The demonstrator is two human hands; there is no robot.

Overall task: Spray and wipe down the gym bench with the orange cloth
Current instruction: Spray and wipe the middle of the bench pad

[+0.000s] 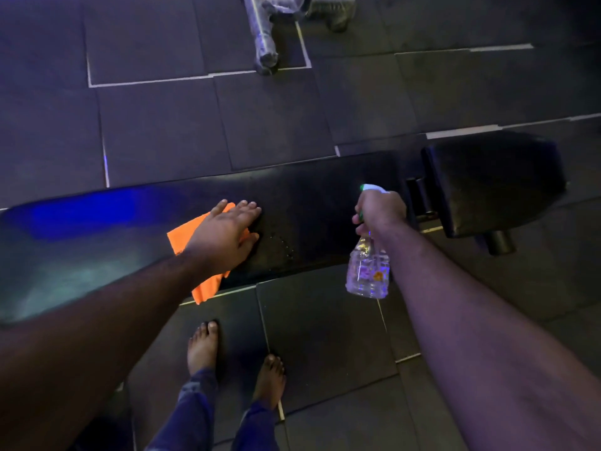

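The person is wearing dark blue trousers [198, 415] and going barefoot [203, 346]; both forearms are showing bare, without sleeves.

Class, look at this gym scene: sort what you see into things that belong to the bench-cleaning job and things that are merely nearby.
Part of the job:
orange cloth, pressed flat under the left hand
spray bottle, gripped by the right hand
gym bench, with droplets beside the cloth

Merely nearby:
wrapped metal frame on the floor beyond the bench
rubber floor tiles

Gym, padded bench [325, 203], rubber floor tiles [162, 131]
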